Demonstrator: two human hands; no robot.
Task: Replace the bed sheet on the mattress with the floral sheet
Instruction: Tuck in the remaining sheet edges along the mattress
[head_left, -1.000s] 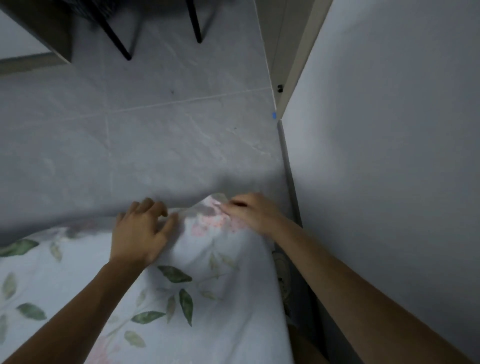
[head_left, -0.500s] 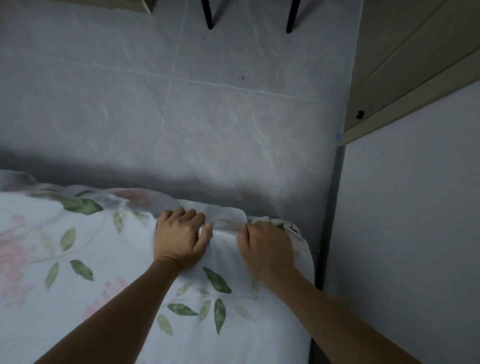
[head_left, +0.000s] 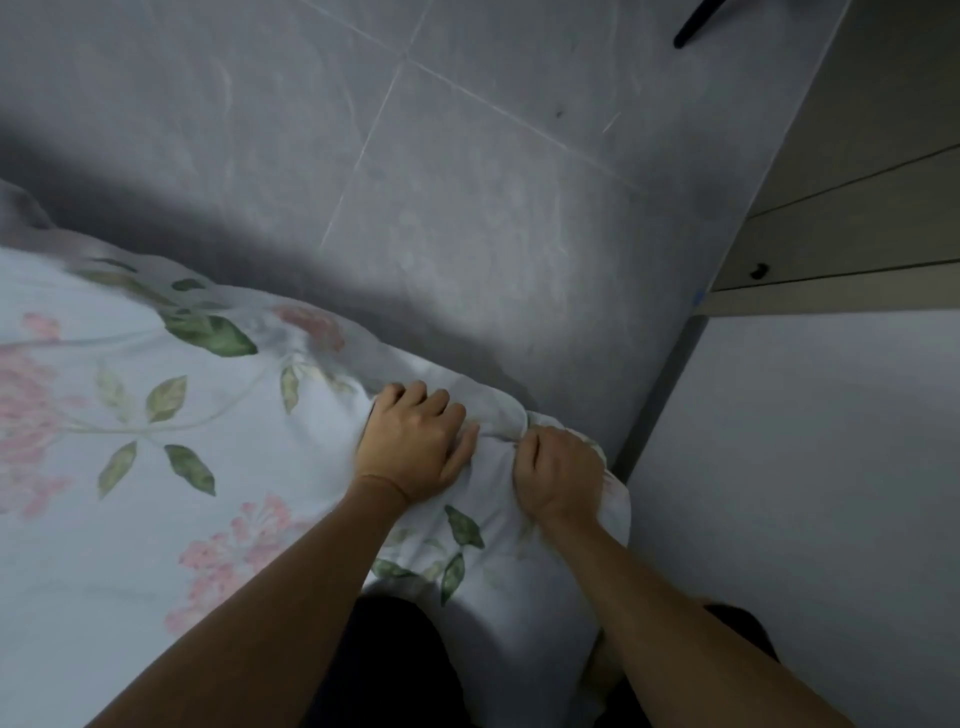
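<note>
Since half a second ago the view has swung left and tilted: the bed corner now sits lower right of centre, more of the sheet shows on the left, and the cabinet has slid to the upper right. Both hands have stayed on that corner, close together as before.

Floral sheet (head_left: 156, 467): white with pink blossoms and green leaves, spread over the mattress, covering its top from the left edge to the corner by the wall. Its far edge hangs over the side toward the floor.

Left hand (head_left: 415, 441): palm down on the sheet at the corner, fingers curled over the far edge, thumb out toward the right hand. Grip: looks like bunched cloth under the fingers, but the fingertips are hidden, so cannot tell for sure.

Right hand (head_left: 561, 478): fist-like, knuckles up, fingers curled into a gathered fold of the sheet right at the corner. Grip is holding the fabric.

Hands are just beside each other, a ridge of wrinkled cloth between them.

Grey tiled floor (head_left: 467, 182) beyond the bed. White wall (head_left: 805, 493) close on the right. Beige cabinet (head_left: 857, 218) top right, a dark chair leg (head_left: 696, 26) above it.
</note>
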